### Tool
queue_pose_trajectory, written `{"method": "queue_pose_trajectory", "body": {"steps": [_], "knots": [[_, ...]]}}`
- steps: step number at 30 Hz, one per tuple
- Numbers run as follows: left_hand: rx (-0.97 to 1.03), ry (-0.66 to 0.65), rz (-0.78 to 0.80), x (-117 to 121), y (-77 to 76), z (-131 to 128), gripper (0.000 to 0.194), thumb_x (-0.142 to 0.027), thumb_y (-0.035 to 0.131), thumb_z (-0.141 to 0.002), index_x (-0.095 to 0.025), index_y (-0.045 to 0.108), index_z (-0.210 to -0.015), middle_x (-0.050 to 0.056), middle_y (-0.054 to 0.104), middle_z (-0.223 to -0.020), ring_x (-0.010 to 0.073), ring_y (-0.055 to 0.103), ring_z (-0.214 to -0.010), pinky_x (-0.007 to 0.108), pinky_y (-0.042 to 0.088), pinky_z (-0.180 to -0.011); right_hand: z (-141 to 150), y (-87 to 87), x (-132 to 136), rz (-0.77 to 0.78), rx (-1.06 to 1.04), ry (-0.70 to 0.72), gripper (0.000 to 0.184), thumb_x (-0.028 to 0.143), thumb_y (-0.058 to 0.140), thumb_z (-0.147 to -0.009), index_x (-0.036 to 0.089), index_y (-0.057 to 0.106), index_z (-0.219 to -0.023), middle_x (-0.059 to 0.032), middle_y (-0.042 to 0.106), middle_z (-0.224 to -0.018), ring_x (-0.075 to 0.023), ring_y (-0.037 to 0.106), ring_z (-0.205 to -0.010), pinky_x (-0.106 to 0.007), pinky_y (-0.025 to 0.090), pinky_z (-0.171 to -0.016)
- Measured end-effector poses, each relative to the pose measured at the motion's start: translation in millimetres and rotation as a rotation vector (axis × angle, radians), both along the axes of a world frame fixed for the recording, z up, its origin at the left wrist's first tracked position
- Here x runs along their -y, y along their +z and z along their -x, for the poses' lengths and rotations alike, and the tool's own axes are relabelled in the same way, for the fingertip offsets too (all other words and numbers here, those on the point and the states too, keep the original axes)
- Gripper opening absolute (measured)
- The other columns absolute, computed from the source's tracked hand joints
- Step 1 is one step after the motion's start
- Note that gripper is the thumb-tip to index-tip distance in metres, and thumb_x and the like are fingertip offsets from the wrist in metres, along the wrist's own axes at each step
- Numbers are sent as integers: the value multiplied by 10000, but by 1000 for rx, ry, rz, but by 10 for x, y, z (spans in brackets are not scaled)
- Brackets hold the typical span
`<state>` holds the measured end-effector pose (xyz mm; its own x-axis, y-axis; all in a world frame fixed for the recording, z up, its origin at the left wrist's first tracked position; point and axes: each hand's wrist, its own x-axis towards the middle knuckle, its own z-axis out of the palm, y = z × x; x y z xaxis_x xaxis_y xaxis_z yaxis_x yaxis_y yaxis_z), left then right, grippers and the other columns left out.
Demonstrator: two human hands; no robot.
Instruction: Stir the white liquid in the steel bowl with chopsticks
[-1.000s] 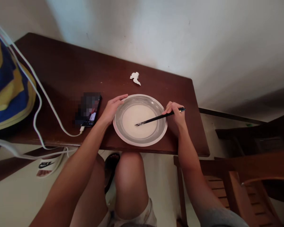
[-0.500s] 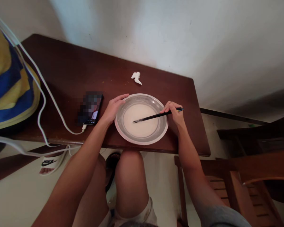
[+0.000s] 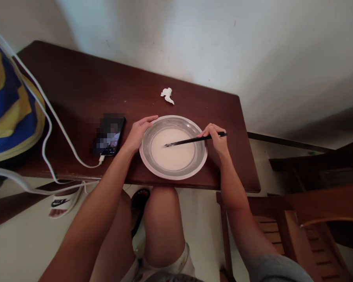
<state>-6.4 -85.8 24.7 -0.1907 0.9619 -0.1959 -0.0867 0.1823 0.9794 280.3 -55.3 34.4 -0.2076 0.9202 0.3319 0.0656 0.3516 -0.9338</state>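
A round metal bowl (image 3: 173,174) stands near the front edge of the dark wooden table, with a smooth, milky white liquid (image 3: 172,158) in its bottom. My left hand (image 3: 138,135) grips the bowl's left rim, fingers along the outside and thumb at the edge. Over the right rim, my right hand (image 3: 214,136) is closed around black chopsticks (image 3: 191,140). They slant down to the left, and their whitened tips are in the liquid near the bowl's middle. Whether the chopsticks are one or two is hard to tell, as they lie close together.
A crumpled white tissue (image 3: 168,95) lies behind the bowl. Left of it is a phone (image 3: 113,135) with a white charging cable (image 3: 67,141) plugged in. A blue and yellow striped bag-like item (image 3: 14,113) stands at far left. A wooden chair (image 3: 291,203) is at right, a wall behind.
The chopstick tips have moved a little toward the bowl's far side. Both hands keep their holds; the whole view has shifted slightly.
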Motion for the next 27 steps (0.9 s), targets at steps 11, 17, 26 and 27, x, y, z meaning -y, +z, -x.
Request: {"method": "queue_pose_trajectory", "body": {"steps": [11, 17, 26, 27], "knots": [[-1, -51, -2, 53, 12, 22, 593, -298, 612, -727, -146, 669, -1297, 101, 725, -1197, 269, 666, -1057, 436, 483, -1028, -14, -44, -25, -7, -40, 22, 466, 549, 607, -880, 248, 610, -524, -2, 703, -569, -163, 637, -579, -349, 505, -644], [-21, -45, -19, 61, 4, 16, 577, -275, 599, -733, -152, 673, -1293, 99, 721, -1200, 275, 658, -1077, 450, 482, -1028, -46, 2, -49, -46, -108, -150, 499, 577, 602, -871, 252, 580, -493, -4, 667, -522, -161, 615, -526, -347, 488, -591], [-28, -19, -14, 56, 21, -2, 573, -253, 597, -712, -144, 693, -1266, 91, 736, -1150, 270, 660, -1045, 436, 487, -1013, -15, -50, -35, -22, -24, -39, 442, 559, 617, -873, 244, 637, -565, -5, 717, -613, -170, 671, -619, -353, 525, -669], [-30, -16, -8, 54, 23, -3, 571, -252, 599, -708, -146, 696, -1261, 90, 737, -1145, 270, 660, -1043, 434, 490, -1007, -23, -43, -40, -34, -39, -79, 452, 563, 615, -873, 244, 629, -553, -4, 710, -600, -169, 666, -604, -353, 521, -657]]}}
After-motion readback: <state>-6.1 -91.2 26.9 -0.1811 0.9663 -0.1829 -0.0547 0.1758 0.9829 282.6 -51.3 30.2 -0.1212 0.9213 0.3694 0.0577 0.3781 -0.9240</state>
